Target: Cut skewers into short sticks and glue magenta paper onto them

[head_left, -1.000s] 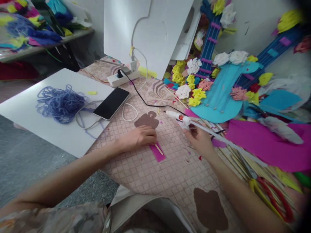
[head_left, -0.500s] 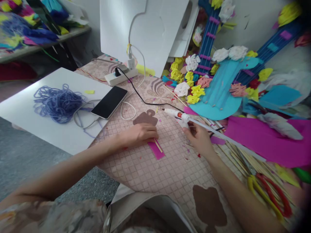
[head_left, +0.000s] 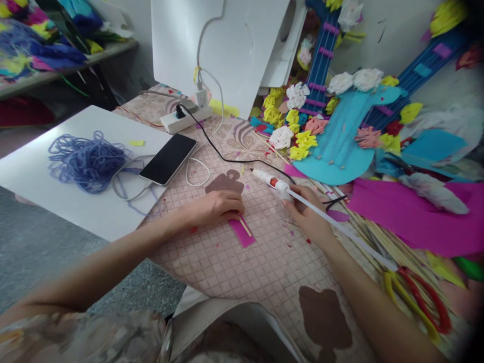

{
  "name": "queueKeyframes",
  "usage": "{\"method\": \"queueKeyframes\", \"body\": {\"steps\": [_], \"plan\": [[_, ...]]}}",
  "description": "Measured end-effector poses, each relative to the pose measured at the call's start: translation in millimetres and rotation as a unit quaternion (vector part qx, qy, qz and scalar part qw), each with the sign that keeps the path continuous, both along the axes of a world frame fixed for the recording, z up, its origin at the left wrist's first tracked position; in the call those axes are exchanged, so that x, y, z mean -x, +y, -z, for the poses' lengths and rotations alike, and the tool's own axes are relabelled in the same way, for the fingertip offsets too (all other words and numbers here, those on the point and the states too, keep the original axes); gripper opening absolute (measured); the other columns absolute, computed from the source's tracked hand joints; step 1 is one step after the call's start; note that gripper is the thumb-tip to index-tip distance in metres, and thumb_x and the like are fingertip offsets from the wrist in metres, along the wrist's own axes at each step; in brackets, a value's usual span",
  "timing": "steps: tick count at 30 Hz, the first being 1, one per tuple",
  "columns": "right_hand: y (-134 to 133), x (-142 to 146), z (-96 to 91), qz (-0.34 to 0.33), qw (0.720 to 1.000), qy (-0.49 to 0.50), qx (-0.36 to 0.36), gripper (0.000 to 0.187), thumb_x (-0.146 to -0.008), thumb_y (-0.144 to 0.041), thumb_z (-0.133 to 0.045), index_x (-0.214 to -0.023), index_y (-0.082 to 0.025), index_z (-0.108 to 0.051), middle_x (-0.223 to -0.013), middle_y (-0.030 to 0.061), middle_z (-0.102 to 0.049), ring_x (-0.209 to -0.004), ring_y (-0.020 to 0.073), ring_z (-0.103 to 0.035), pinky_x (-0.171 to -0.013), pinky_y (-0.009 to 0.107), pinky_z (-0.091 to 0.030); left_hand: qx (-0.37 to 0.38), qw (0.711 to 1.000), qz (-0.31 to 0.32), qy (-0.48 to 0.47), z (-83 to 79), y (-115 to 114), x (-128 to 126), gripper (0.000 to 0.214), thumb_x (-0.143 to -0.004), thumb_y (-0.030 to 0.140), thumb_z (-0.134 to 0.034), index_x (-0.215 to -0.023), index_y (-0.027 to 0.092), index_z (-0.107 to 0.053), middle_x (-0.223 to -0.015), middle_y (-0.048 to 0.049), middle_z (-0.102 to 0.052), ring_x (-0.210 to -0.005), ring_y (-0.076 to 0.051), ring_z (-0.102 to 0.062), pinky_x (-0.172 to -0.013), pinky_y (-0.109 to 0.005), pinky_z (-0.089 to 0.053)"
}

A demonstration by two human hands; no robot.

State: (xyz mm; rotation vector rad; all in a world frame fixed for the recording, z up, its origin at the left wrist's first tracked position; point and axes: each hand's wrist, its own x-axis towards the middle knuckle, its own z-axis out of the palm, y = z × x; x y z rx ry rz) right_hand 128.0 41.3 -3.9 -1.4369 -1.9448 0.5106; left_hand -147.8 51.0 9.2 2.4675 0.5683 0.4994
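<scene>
My left hand [head_left: 223, 205] rests on the table with its fingers closed over the upper end of a small magenta paper strip [head_left: 247, 241]. A short wooden stick [head_left: 245, 226] lies lengthwise on that strip, its upper end under my fingertips. To the right, my right hand [head_left: 308, 214] is wrapped round a white hot glue gun [head_left: 279, 184]. The gun's nozzle points left, above the table and apart from the strip. A long translucent glue stick [head_left: 340, 227] runs out of its back, over my right wrist, toward the scissors [head_left: 416, 302].
A phone [head_left: 169, 159] and tangled purple yarn [head_left: 88, 161] lie on a white board [head_left: 91, 212] at left. Behind stands a power strip [head_left: 185, 119]. Paper guitars [head_left: 336, 151] with crumpled flowers lean at the back right. Wooden sticks [head_left: 372, 242] and magenta paper [head_left: 408, 212] lie right.
My right hand has turned the glue gun slightly, and the glue stick's rear end has swung toward me. My left hand stays on the paper strip. The whole view has shifted a little.
</scene>
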Motion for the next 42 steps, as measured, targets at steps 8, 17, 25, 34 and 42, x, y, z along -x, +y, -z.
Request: {"method": "queueKeyframes", "body": {"steps": [8, 17, 25, 34, 42], "plan": [[3.2, -4.2, 8.2, -0.008, 1.0, -0.006, 0.014, 0.029, -0.089, -0.038, -0.049, -0.11, -0.019, -0.058, -0.096, 0.0085, -0.064, -0.083, 0.0236, -0.06, -0.075, 0.04, -0.049, -0.014, 1.0, -0.011, 0.002, 0.4, -0.5, -2.8, 0.019, -0.092, 0.016, -0.046, -0.088, 0.012, -0.064, -0.086, -0.0084, -0.063, -0.081, -0.015, -0.058, -0.074, -0.026, -0.048], [5.5, -6.8, 16.1, 0.005, 1.0, 0.015, 0.026, 0.039, -0.087, -0.041, -0.053, -0.119, -0.02, -0.055, -0.105, 0.0106, -0.066, -0.084, 0.0246, -0.062, -0.076, 0.043, -0.051, 0.013, 0.999, -0.023, -0.036, 6.5, -1.1, -0.1, 0.018, -0.092, 0.019, -0.047, -0.091, 0.013, -0.065, -0.088, -0.0087, -0.064, -0.081, -0.015, -0.06, -0.074, -0.026, -0.05], [6.3, -5.9, 13.8, -0.002, 0.999, 0.034, 0.021, 0.036, -0.087, -0.039, -0.051, -0.118, -0.02, -0.055, -0.11, 0.0106, -0.064, -0.09, 0.0243, -0.062, -0.08, 0.043, -0.051, 0.012, 0.999, -0.03, -0.041, 4.9, -9.5, 9.6, 0.017, -0.09, 0.025, -0.054, -0.1, 0.014, -0.062, -0.1, -0.0108, -0.06, -0.092, -0.017, -0.058, -0.082, -0.031, -0.05], [7.8, -4.8, 11.9, 0.003, 0.999, 0.037, 0.033, 0.036, -0.087, -0.038, -0.052, -0.117, -0.018, -0.056, -0.106, 0.0105, -0.065, -0.083, 0.0228, -0.062, -0.075, 0.038, -0.051, 0.021, 0.997, -0.068, -0.031, 3.1, -19.1, 12.9, 0.02, -0.088, 0.027, -0.056, -0.104, 0.015, -0.059, -0.104, -0.0105, -0.058, -0.096, -0.019, -0.056, -0.085, -0.034, -0.049], [7.4, 0.2, 5.8, 0.016, 0.999, -0.037, -0.003, 0.036, -0.085, -0.033, -0.053, -0.114, -0.014, -0.058, -0.097, 0.012, -0.068, -0.08, 0.0249, -0.061, -0.075, 0.04, -0.049, 0.039, 0.991, -0.124, -0.041, 3.8, -17.9, 7.4, 0.015, -0.091, 0.02, -0.049, -0.101, 0.016, -0.058, -0.098, -0.0074, -0.058, -0.089, -0.016, -0.056, -0.079, -0.03, -0.048]]}}
